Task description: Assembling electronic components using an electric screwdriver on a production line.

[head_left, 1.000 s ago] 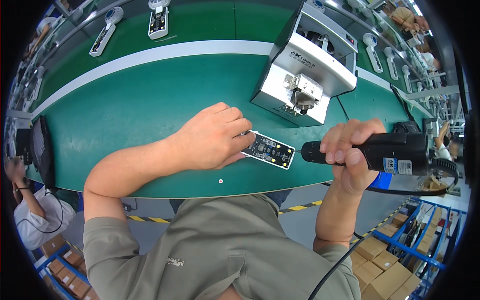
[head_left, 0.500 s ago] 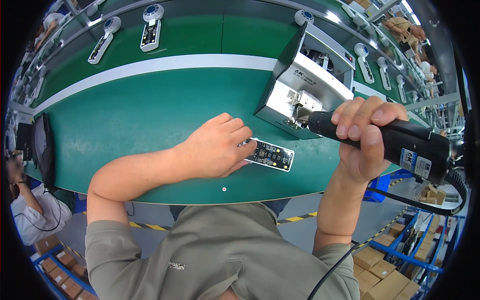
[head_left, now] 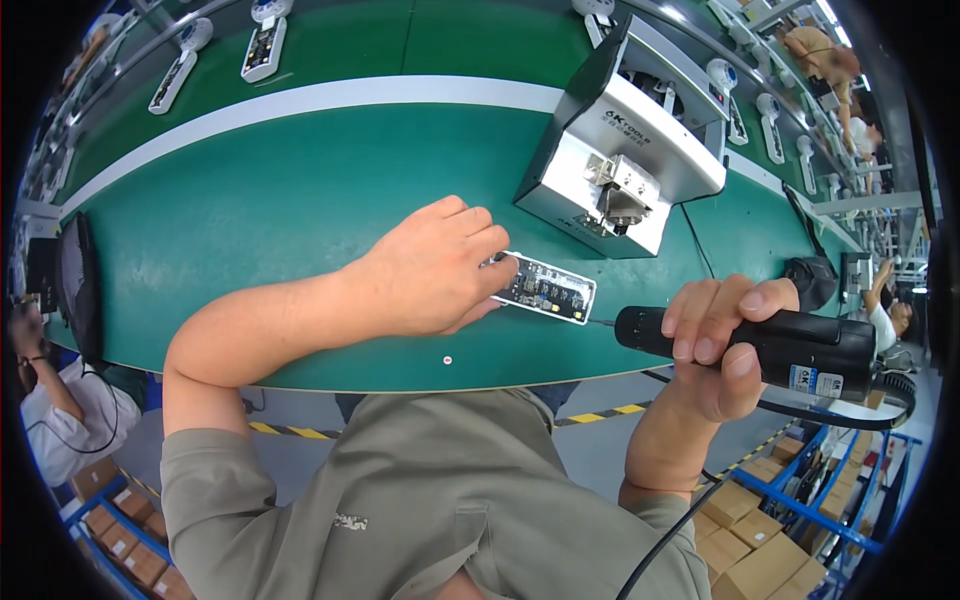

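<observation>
My left hand [head_left: 440,268] pinches the left end of a slim white casing with a dark circuit board [head_left: 548,288] in it, just over the green bench. The fingers hide that end. In my right hand [head_left: 725,340] is a black corded electric screwdriver [head_left: 800,352], its body lying across the palm and fingers. The thin bit points left, its tip close to the casing's right end; whether it touches, I cannot tell. A silver screw feeder [head_left: 615,140] stands behind, apart from both hands.
Beyond a white strip [head_left: 330,93], several white round-headed devices [head_left: 262,45] lie on a green belt. A black pouch-like thing [head_left: 812,280] sits at the right. One small white disc [head_left: 448,360] lies near the front edge. A co-worker [head_left: 80,410] is at the left; boxes [head_left: 760,530] fill blue racks.
The screwdriver has come away from the screw feeder's outlet and dropped toward the casing's right end. My left hand keeps its hold on the casing. The whole view has shifted slightly.
</observation>
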`<state>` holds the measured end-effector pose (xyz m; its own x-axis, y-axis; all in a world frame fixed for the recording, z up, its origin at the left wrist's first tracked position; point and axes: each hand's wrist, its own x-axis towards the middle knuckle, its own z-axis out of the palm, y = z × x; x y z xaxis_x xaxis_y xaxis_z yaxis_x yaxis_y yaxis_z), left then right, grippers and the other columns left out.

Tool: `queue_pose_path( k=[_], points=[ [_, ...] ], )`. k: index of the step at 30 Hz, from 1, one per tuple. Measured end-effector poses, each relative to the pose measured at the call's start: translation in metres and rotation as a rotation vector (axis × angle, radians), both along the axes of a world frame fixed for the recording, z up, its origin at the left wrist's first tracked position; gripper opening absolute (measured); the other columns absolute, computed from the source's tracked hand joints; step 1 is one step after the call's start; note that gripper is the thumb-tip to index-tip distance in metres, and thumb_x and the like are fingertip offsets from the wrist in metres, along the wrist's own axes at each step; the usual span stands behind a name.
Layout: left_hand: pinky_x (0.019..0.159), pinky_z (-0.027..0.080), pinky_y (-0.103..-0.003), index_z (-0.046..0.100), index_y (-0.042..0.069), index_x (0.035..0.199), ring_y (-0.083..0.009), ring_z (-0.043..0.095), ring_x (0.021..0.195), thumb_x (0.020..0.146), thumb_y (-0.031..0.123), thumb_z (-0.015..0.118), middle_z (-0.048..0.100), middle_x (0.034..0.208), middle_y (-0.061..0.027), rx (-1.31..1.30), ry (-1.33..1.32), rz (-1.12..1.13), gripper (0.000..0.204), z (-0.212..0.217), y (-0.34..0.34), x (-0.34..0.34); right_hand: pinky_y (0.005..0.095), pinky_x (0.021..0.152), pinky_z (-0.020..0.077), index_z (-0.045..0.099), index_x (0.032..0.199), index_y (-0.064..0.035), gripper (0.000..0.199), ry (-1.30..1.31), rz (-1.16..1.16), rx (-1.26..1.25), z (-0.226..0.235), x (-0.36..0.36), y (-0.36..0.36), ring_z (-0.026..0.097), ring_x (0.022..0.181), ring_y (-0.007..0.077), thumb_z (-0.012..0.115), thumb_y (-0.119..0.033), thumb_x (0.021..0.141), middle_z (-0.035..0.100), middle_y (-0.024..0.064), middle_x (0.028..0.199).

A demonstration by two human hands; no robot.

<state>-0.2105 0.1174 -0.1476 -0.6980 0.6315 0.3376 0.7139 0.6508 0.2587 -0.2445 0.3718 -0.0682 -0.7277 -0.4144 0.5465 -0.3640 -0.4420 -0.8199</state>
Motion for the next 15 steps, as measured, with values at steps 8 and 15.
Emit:
queue_pose_path(
  k=[8,15],
  points=[
    [0.077,0.041,-0.033,0.062,0.008,0.098,-0.0218,0.051,0.085,0.074,0.021,0.069,0.055,0.099,-0.0069,0.011,-0.012,-0.004,0.028,0.0,0.001,-0.001,0.0272,0.06,0.0466,0.047,0.11,-0.0079,0.029,0.017,0.0,0.088,-0.012,0.003,0.005,0.052,0.056,0.0125,0.062,-0.017,0.086,0.053,0.002,0.068],
    [0.077,0.042,-0.033,0.062,0.008,0.099,-0.0219,0.052,0.086,0.074,0.021,0.069,0.055,0.099,-0.0067,0.03,-0.032,-0.011,0.028,-0.001,0.001,-0.004,0.0279,0.06,0.0478,0.048,0.104,-0.0091,0.026,0.019,0.046,0.09,-0.013,0.002,0.004,0.054,0.057,0.0129,0.064,-0.016,0.086,0.054,0.0018,0.067]
  ],
)
